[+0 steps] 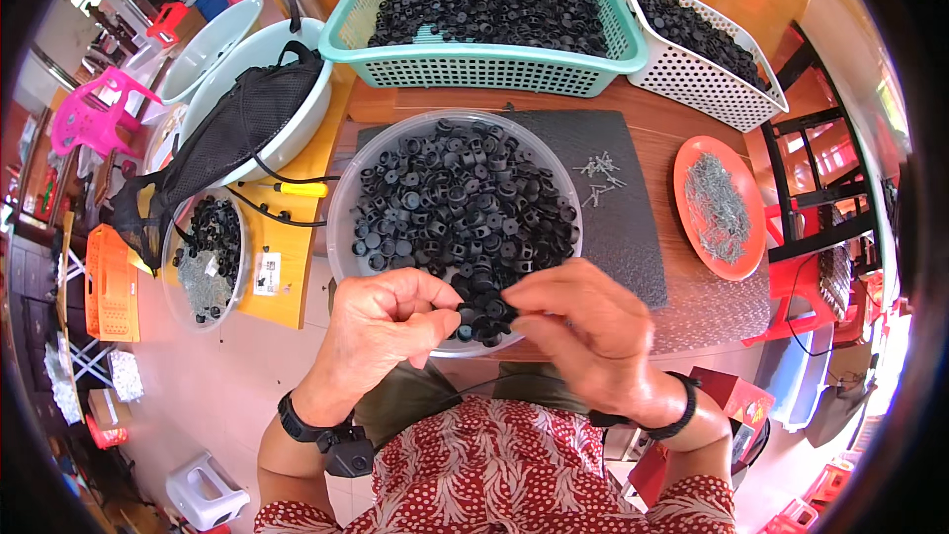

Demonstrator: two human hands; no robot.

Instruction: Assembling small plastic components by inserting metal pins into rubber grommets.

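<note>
A round translucent tub (337,208) stands in front of me, heaped with small black plastic parts (450,193). Both hands meet over its near rim. My left hand (390,321), strapped at the wrist, pinches a small black plastic part (473,321) between thumb and index finger. From the other side my right hand (585,331) closes its thumb and fingertips on a black part at the same spot. The parts overlap there, so I cannot tell whether both hands grip the same one. On the dark mat (628,237) right of the tub lie several thin metal pins (600,176).
An orange plate (755,237) of metal pins sits at right. Behind are a green basket (474,76) and a white basket (697,89), both filled with black parts. Leftward are a pale basin (308,119), a black mesh bag (232,124), a yellow-handled tool (301,190) and a small tub (219,320).
</note>
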